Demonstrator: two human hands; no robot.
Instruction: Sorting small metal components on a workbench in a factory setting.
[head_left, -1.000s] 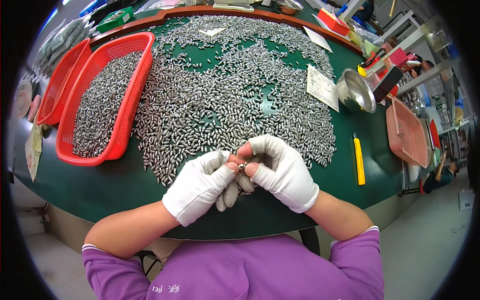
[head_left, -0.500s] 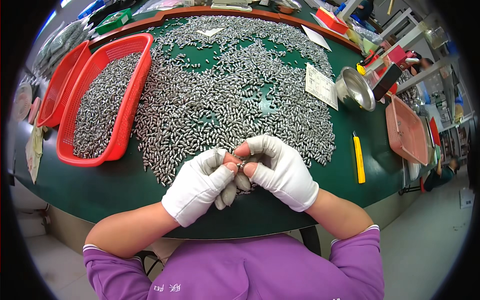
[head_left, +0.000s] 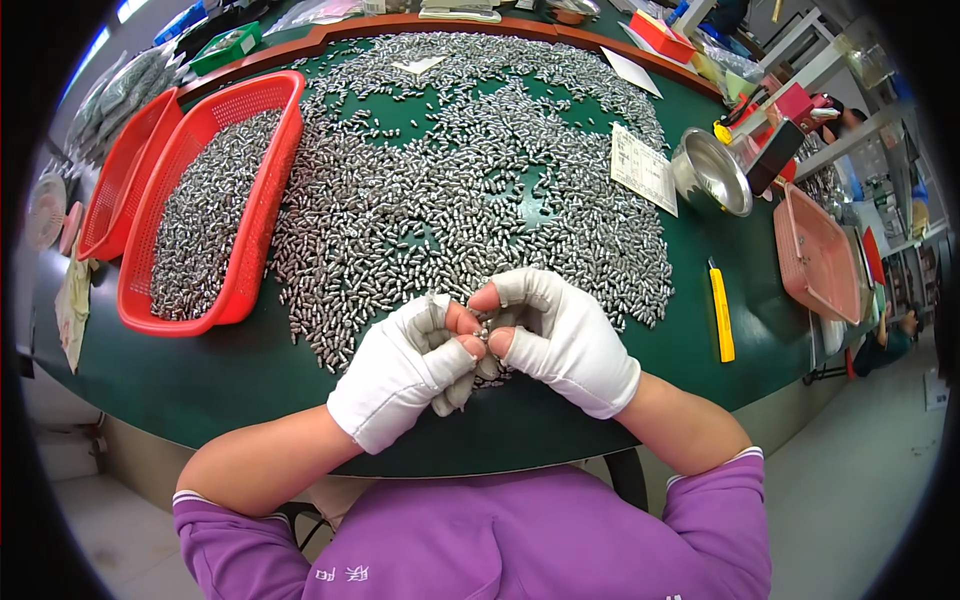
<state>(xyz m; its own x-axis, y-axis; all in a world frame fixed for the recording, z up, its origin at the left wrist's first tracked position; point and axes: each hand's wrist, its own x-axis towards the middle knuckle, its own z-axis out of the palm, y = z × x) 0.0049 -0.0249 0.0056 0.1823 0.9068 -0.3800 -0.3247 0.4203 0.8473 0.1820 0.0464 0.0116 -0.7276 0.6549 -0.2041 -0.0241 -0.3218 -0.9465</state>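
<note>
A wide heap of small silvery bullet-shaped metal parts [head_left: 430, 200] lies over the green table. At its near edge, my left hand [head_left: 400, 370] and my right hand [head_left: 565, 345] meet, both in white gloves with bare thumb and index fingertips. Between those fingertips is a small metal part [head_left: 484, 333], mostly covered, pinched from both sides. The left hand's other fingers curl underneath, in greyed glove fabric; whether they hold more parts I cannot tell.
On the left, a red plastic basket [head_left: 285, 165] holds more parts, beside another red basket [head_left: 100, 225]. To the right are a printed paper slip [head_left: 640, 170], a steel bowl [head_left: 712, 172], a yellow utility knife [head_left: 721, 315] and a pink basket [head_left: 815, 260]. A wooden rim [head_left: 420, 22] borders the far side.
The left hand's thumb has shifted slightly toward the right fingertips, and its lower fingers are tucked in more. Both hands stay in nearly the same place.
</note>
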